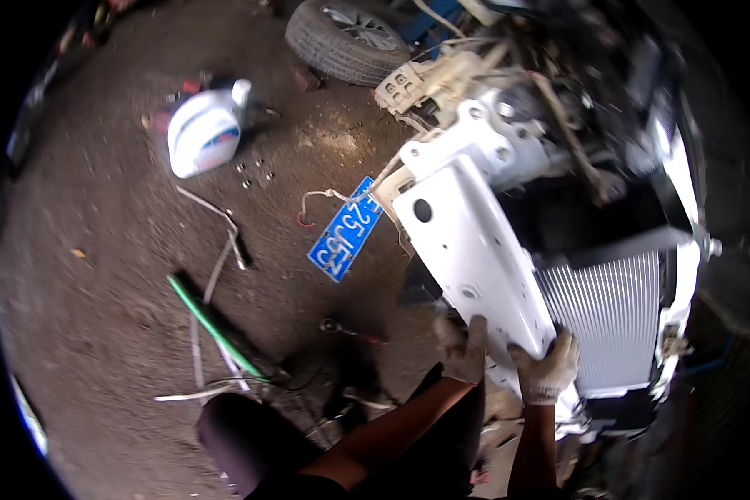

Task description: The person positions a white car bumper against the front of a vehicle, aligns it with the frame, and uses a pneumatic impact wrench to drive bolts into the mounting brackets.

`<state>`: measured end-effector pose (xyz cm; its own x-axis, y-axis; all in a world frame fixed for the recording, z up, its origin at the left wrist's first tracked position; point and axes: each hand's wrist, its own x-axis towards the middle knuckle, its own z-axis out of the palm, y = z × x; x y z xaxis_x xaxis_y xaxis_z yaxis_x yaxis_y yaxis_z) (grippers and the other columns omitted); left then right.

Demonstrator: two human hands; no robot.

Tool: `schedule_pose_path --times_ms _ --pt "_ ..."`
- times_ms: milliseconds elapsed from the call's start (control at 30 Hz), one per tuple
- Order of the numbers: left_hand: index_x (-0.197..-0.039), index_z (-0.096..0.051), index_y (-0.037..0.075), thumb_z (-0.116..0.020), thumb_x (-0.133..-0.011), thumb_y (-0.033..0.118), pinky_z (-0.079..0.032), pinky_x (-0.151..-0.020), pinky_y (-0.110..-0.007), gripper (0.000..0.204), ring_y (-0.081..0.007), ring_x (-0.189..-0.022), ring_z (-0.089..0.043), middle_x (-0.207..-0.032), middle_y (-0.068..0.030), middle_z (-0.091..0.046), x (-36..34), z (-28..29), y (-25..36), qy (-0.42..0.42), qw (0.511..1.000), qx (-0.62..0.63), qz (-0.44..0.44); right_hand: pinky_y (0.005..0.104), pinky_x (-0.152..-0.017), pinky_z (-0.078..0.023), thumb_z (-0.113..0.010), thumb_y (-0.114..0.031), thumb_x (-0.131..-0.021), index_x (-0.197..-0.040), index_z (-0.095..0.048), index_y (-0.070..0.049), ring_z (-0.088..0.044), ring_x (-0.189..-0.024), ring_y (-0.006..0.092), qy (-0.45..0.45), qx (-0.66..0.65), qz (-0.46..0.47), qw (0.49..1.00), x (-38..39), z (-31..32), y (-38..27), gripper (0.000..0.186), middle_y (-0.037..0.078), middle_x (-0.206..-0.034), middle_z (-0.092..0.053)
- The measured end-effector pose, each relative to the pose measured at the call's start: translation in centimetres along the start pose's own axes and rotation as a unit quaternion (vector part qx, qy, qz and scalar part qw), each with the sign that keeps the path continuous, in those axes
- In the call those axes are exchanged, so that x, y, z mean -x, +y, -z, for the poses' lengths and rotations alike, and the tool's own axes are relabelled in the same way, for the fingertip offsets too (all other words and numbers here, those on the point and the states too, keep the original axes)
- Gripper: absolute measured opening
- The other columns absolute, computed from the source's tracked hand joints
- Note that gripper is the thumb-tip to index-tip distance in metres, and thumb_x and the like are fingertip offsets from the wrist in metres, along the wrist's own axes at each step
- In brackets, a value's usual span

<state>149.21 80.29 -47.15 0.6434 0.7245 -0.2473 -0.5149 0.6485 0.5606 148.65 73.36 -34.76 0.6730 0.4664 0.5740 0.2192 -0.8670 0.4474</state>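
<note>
A white metal bumper beam [467, 242] with round holes lies slantwise across the front of a partly stripped car. My left hand [461, 350], in a light work glove, grips the beam's left edge near its lower end, some fingers hidden beneath. On the opposite edge my gloved right hand [548, 368] is closed around the metal, its thumb on top. The beam's upper end sits against a white bracket [496, 142] with bolt holes. Just right of the beam is a silver finned radiator [608, 321].
A blue licence plate [346, 229] lies on the dirty floor beside a loose wire. Farther left are a white jug [204, 133], several small nuts, a bent metal wrench [225, 223] and a green strip [212, 325]. A ratchet [350, 332] lies near my knees; a wheel [350, 37] lies beyond.
</note>
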Motion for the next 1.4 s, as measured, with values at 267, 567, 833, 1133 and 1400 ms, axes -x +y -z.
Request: schedule_pose_path --times_ms 267,567,833,1133,1400 --pt "-0.128 -0.048 -0.005 -0.062 -0.090 0.011 -0.049 -0.091 -0.041 0.043 -0.0328 -0.104 -0.059 -0.124 -0.0245 -0.054 -16.3 -3.5 11.0 -0.038 0.805 -0.333 -0.490 0.0530 -0.087 -0.044 -0.044 -0.090 -0.073 -0.118 -0.055 -0.004 -0.061 -0.093 0.0343 0.092 -0.016 -0.058 0.994 7.1 -1.1 8.3 0.097 0.014 -0.101 -0.062" --pt "-0.147 -0.028 -0.009 -0.036 -0.101 0.037 -0.022 -0.116 -0.040 0.066 -0.0297 -0.140 -0.033 -0.151 -0.0227 -0.034 -17.4 -4.8 11.6 -0.132 0.859 -0.289 -0.401 0.0513 -0.087 -0.047 -0.046 -0.052 -0.091 -0.111 -0.062 0.003 -0.062 -0.094 0.0388 0.151 -0.051 -0.114 0.981 10.5 -1.8 11.4 0.061 0.019 -0.102 -0.064" --pt "-0.131 -0.050 -0.002 -0.050 -0.095 0.034 -0.036 -0.100 -0.039 0.050 -0.0287 -0.118 -0.047 -0.126 -0.0179 -0.050 -17.0 -7.0 10.2 -0.094 0.829 -0.360 -0.417 0.0467 -0.088 -0.047 -0.053 -0.030 -0.085 -0.107 -0.065 0.001 -0.064 -0.091 0.0352 0.167 -0.087 -0.127 0.974 9.7 -1.6 12.6 0.040 0.017 -0.099 -0.067" --pt "-0.120 -0.054 -0.001 -0.071 -0.085 0.025 -0.048 -0.095 -0.049 0.047 -0.0397 -0.118 -0.049 -0.132 -0.0232 -0.046 -1.0 -6.6 5.8 -0.348 0.648 -0.348 -0.581 0.0448 -0.074 -0.046 -0.071 -0.032 -0.074 -0.092 -0.064 -0.006 -0.058 -0.076 0.0270 0.111 -0.119 -0.183 0.970 9.8 -0.8 14.0 0.032 0.009 -0.079 -0.058" --pt "-0.097 -0.074 0.013 -0.050 -0.094 0.043 -0.048 -0.087 -0.041 0.038 -0.0277 -0.083 -0.067 -0.096 -0.0064 -0.071 5.2 -10.6 3.8 -0.406 0.493 -0.484 -0.598 0.0461 -0.084 -0.040 -0.069 -0.039 -0.073 -0.077 -0.061 -0.010 -0.053 -0.074 0.0260 0.175 -0.112 -0.202 0.957 11.3 0.1 12.7 0.030 0.006 -0.073 -0.053"
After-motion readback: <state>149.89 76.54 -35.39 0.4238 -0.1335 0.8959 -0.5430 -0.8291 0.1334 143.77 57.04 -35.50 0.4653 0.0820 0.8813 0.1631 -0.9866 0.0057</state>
